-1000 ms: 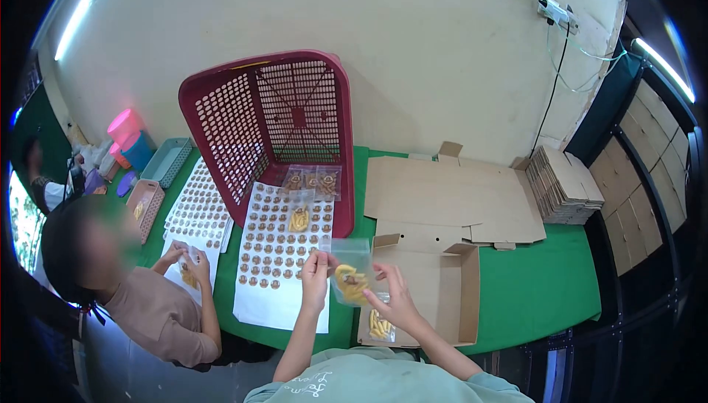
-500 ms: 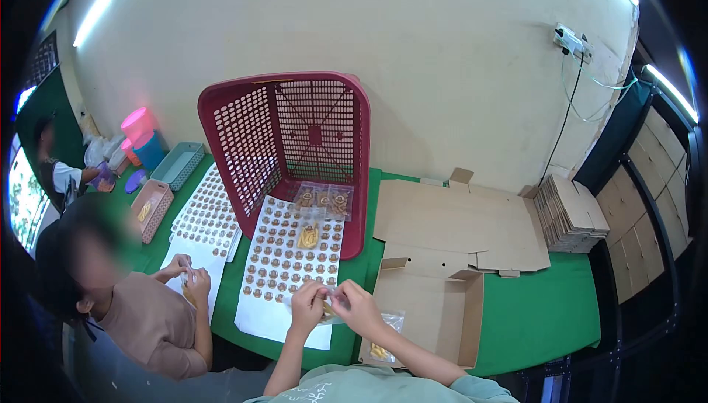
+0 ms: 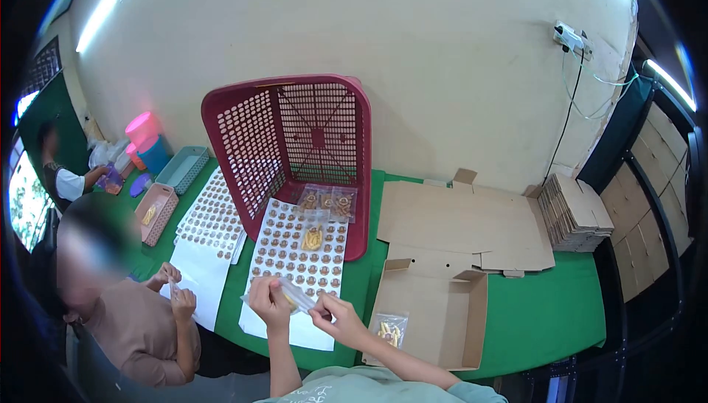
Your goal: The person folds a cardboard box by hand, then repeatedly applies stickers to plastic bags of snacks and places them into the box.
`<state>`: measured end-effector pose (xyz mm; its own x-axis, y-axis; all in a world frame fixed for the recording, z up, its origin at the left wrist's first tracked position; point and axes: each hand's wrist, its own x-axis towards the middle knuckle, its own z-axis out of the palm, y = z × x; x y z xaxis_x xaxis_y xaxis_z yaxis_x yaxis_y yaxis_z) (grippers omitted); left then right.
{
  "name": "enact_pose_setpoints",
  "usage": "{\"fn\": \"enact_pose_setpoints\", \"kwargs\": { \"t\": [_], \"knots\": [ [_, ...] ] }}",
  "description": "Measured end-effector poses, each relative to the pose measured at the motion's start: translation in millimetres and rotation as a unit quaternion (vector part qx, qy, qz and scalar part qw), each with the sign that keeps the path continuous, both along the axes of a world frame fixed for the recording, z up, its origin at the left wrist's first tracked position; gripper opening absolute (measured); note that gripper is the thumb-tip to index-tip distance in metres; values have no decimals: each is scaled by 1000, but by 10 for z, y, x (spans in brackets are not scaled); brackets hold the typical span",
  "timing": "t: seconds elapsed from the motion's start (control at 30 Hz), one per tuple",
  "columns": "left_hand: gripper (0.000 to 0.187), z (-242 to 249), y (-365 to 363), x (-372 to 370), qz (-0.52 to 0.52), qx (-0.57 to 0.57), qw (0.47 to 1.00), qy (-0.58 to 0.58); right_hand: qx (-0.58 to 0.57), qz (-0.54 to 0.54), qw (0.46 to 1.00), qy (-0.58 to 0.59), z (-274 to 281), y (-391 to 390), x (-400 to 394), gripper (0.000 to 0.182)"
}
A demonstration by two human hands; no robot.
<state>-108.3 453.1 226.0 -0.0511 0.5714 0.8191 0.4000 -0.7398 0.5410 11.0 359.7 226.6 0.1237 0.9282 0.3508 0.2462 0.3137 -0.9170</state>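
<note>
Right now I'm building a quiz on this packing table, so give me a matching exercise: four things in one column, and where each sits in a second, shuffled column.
Things:
1. clear snack bag
2. packed snack bag
3. red basket
4. flat carton stack

Places:
A. tipped on its side against the wall
B. inside the open cardboard box
C. at the table's right end
D. held between the left hand and right hand, over the sticker sheet

Pairs: 1-D, 2-B, 3-A, 4-C
</note>
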Motion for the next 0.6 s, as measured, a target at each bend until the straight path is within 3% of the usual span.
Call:
{"fn": "enact_pose_setpoints", "kwargs": {
  "t": [0.13, 0.43, 0.6],
  "knots": [
    [28, 10, -123, -189, 7, -29, 998, 55, -13, 18, 998, 56, -61, -136, -159, 13],
    [22, -60, -507, -528, 41, -110, 993, 35, -56, 116, 991, 45, -191, -417, -335, 16],
    [11, -232, -744, -424, -97, -300, 948, -38, -102, 106, 985, 92, -416, -612, -104, 13]
  ]
}}
